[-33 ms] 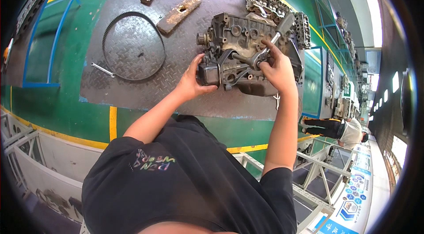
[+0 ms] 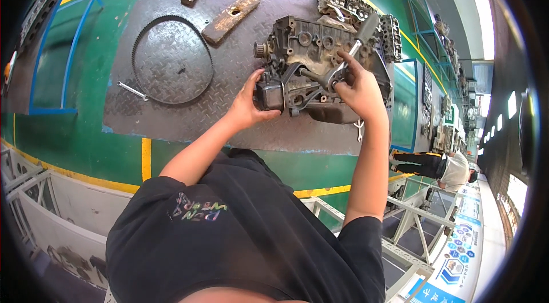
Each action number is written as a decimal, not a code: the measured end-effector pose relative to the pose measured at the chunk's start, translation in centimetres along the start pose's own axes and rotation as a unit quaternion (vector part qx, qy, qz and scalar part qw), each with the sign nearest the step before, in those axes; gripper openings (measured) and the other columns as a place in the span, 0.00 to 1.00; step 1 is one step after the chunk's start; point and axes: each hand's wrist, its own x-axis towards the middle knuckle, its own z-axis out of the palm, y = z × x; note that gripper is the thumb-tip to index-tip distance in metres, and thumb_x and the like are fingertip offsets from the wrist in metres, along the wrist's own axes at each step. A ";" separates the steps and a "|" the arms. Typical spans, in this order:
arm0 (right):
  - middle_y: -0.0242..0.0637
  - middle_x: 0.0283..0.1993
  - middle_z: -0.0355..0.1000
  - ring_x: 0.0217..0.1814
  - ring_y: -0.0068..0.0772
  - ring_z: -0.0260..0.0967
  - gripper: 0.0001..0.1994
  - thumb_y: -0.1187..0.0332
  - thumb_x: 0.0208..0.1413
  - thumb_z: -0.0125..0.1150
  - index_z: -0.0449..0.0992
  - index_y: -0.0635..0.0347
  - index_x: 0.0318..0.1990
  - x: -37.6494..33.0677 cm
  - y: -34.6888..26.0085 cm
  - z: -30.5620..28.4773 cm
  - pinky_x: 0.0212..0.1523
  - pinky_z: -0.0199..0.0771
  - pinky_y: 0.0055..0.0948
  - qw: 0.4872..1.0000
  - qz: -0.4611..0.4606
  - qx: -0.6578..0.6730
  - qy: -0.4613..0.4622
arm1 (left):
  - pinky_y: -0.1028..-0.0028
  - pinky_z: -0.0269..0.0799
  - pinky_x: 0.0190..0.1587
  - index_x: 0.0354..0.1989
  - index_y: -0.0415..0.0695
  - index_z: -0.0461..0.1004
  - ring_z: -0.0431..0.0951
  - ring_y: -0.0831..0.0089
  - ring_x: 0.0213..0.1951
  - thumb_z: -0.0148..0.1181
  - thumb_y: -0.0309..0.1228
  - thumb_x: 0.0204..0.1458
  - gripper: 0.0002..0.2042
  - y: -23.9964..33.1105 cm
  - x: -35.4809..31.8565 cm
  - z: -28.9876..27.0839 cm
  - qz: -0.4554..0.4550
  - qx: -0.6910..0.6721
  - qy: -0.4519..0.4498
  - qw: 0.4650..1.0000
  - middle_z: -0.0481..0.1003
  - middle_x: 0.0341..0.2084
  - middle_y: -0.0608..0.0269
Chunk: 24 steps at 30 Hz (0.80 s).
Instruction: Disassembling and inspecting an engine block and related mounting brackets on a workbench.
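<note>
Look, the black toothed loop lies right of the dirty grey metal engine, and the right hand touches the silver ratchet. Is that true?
No: the head view shows the black toothed loop left of the grey metal engine. The right hand does touch the silver ratchet.

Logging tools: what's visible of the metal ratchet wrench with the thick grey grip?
The metal ratchet wrench with the thick grey grip has a bright shaft and a rounded head, with a metal bar running left from it. It slants over the dark, grimy metal engine block, grip toward the upper right. The bare right hand holds it at the head; what the bar's far end meets is unclear.
</note>
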 end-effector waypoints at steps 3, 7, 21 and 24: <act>0.53 0.40 0.76 0.40 0.50 0.76 0.35 0.74 0.41 0.60 0.65 0.61 0.64 -0.3 0.2 -1.2 0.44 0.74 0.40 0.991 -0.095 -0.089 -0.027 | 0.59 0.61 0.65 0.69 0.46 0.53 0.63 0.50 0.65 0.80 0.45 0.32 0.54 -0.5 0.2 0.0 0.021 0.025 -0.009 0.999 0.63 0.63 0.45; 0.52 0.45 0.76 0.46 0.54 0.74 0.41 0.69 0.41 0.69 0.59 0.61 0.68 0.3 -0.5 -1.3 0.47 0.75 0.45 0.958 -0.061 -0.271 -0.073 | 0.59 0.61 0.65 0.69 0.44 0.55 0.64 0.50 0.64 0.80 0.45 0.32 0.53 -0.8 0.2 -0.1 0.047 0.043 0.003 0.998 0.62 0.63 0.45; 0.54 0.34 0.78 0.38 0.54 0.77 0.29 0.45 0.45 0.71 0.78 0.67 0.40 1.9 -1.3 0.5 0.43 0.76 0.42 0.993 0.015 -0.112 -0.031 | 0.58 0.60 0.66 0.69 0.45 0.54 0.62 0.50 0.65 0.80 0.47 0.32 0.54 -0.6 0.5 -0.3 0.033 0.057 -0.009 0.998 0.61 0.64 0.46; 0.57 0.40 0.77 0.41 0.58 0.76 0.34 0.47 0.47 0.71 0.71 0.65 0.54 1.7 -0.8 1.8 0.48 0.74 0.42 0.995 -0.003 -0.083 0.056 | 0.58 0.59 0.67 0.69 0.45 0.53 0.62 0.50 0.66 0.79 0.47 0.32 0.54 -0.7 0.6 -0.3 0.026 0.038 -0.020 0.999 0.60 0.65 0.47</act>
